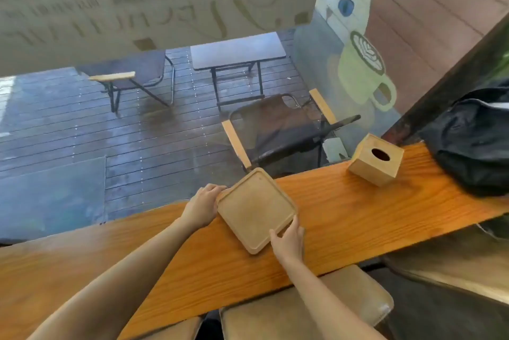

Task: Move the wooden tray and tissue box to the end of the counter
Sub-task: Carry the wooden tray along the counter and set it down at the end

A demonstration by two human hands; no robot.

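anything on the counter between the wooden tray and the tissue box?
No. In the head view, only bare counter lies between the wooden tray and the tissue box. The black bag sits beyond the box, further right.

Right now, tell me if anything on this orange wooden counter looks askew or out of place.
The square light-wood tray sits turned diagonally to the counter edge, its far corner hanging over it, held by the left hand and right hand. The wooden cube tissue box is also rotated. Nothing looks spilled or damaged.
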